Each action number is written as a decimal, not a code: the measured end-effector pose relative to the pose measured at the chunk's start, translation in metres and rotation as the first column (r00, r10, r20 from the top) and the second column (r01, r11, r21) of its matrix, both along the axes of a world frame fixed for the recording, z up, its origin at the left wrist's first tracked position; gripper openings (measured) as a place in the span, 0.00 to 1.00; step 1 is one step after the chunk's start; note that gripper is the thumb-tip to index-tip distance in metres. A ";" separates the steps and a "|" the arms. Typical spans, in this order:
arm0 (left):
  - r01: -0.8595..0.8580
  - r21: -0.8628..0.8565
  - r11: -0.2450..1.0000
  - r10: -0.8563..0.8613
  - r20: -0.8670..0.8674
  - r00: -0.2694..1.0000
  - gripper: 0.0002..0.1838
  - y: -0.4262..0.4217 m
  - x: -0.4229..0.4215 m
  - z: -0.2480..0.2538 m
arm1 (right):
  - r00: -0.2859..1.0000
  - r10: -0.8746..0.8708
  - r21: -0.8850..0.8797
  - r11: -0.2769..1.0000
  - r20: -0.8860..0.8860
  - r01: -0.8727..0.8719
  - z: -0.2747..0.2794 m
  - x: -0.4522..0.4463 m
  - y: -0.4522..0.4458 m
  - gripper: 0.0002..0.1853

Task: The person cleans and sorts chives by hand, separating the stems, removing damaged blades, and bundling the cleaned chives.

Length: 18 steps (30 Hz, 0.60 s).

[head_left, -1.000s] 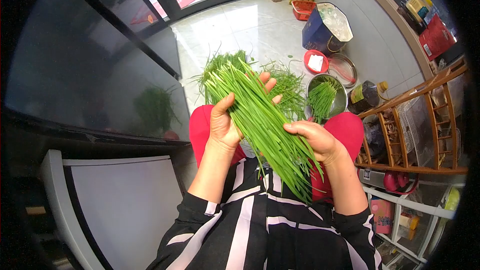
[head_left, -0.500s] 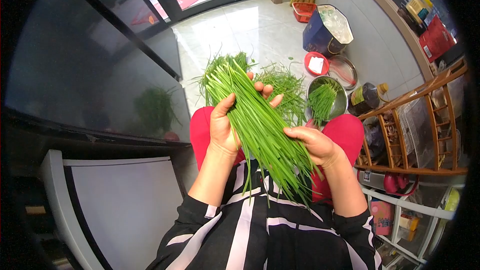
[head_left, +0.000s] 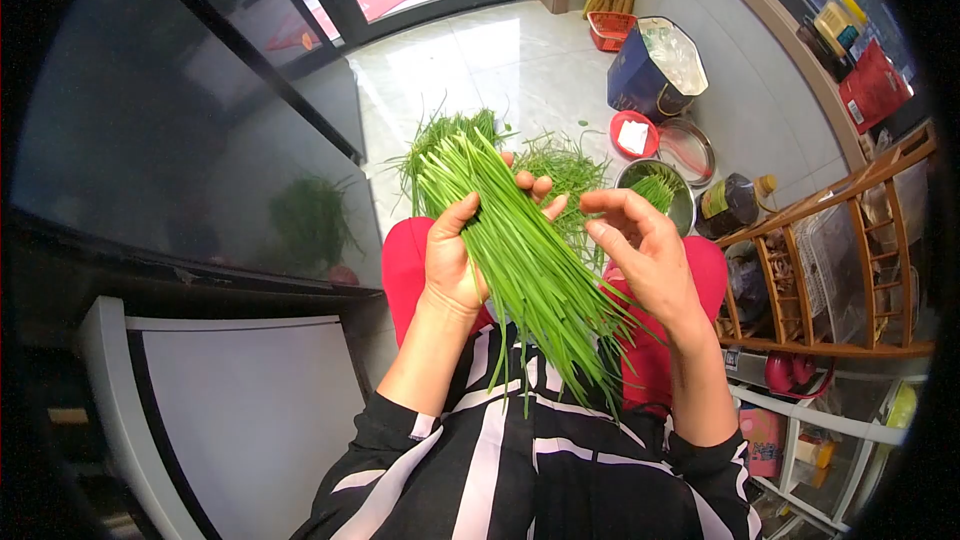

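A large bunch of long green stalks point(head_left: 530, 260) lies slanting across my left hand point(head_left: 455, 260), pale ends at the upper left, leafy ends hanging toward my lap. My left thumb presses on top and the fingers come out on the far side. My right hand point(head_left: 645, 265) is raised just right of the bunch, apart from it, thumb and fingers separated and nothing visible between them. On the floor beyond are a green pile point(head_left: 450, 130) and looser stalks point(head_left: 560, 170). A metal bowl point(head_left: 683, 208) with more stalks sits behind my right hand.
Right of the pile are a red dish point(head_left: 622, 145), a round metal-rimmed lid point(head_left: 705, 155), a blue bag point(head_left: 632, 80), a red basket point(head_left: 610, 30) and a dark bottle point(head_left: 728, 205). A wooden rack point(head_left: 865, 250) stands at the right, a dark glossy panel point(head_left: 180, 140) at the left.
My right hand has let go of the bunch's leafy end and moved up, its fingers parting. My left hand still holds the bunch, almost unmoved.
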<state>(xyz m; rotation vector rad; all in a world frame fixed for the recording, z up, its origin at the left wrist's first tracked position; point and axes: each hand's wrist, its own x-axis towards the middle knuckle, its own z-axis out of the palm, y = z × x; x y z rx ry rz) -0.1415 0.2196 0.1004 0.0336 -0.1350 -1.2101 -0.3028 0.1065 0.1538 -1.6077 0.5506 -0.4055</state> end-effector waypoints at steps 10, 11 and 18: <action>0.037 0.005 0.999 -0.037 -0.015 0.999 0.29 -0.001 -0.006 0.004 | 0.997 0.005 -0.609 0.792 -0.072 -0.048 0.023 0.017 0.035 0.09; 0.037 0.006 0.999 -0.037 -0.015 0.999 0.29 -0.001 -0.007 0.003 | 0.997 0.005 -0.608 0.792 -0.072 -0.048 0.022 0.017 0.036 0.09; 0.010 0.011 1.000 -0.010 0.021 1.000 0.29 -0.002 -0.008 -0.001 | 0.988 -0.048 -0.642 0.765 -0.145 -0.056 0.020 0.018 0.037 0.08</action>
